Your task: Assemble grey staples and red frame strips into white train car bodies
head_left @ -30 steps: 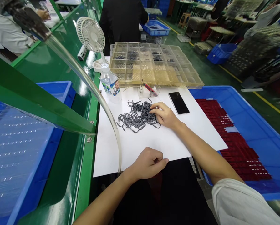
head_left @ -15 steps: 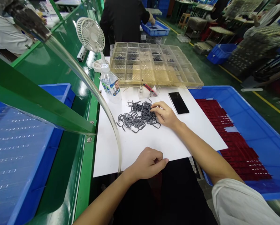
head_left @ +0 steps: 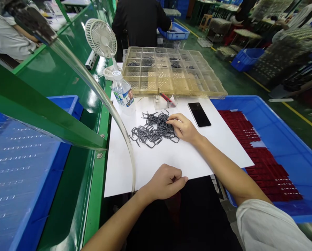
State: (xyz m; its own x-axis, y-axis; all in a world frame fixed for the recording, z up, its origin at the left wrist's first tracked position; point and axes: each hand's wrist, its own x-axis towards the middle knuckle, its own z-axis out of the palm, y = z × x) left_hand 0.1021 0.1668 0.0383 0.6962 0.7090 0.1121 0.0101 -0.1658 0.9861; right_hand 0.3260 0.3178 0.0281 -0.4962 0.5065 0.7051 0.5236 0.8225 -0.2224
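A tangled pile of dark grey wire-like loops [head_left: 152, 130], some with open hooked ends, lies on the white board [head_left: 119, 167]. At the pile's right edge is my right hand [head_left: 184, 128], its fingertips touching the loops. Thumb and forefinger are apart there, and I see no piece lifted clear. My left hand [head_left: 167, 181] rests as a loose fist at the board's front edge, thumb pointing right. Nothing shows in it. A dark-screened phone [head_left: 199, 114] lies beyond my right hand, and a small clear tray [head_left: 165, 102] with a red-handled tool stands behind the pile.
A divided plastic box [head_left: 171, 91] stands at the back, beside a water bottle [head_left: 123, 92] and a fan [head_left: 101, 38]. A clear hose [head_left: 119, 122] crosses the board's left side. Blue bins flank me; the right bin [head_left: 283, 139] holds dark red strips. Another person sits ahead.
My right fingertips have shifted very slightly left at the pile. My left hand stays where it was. The person ahead has drawn an arm back a little from the far blue bin.
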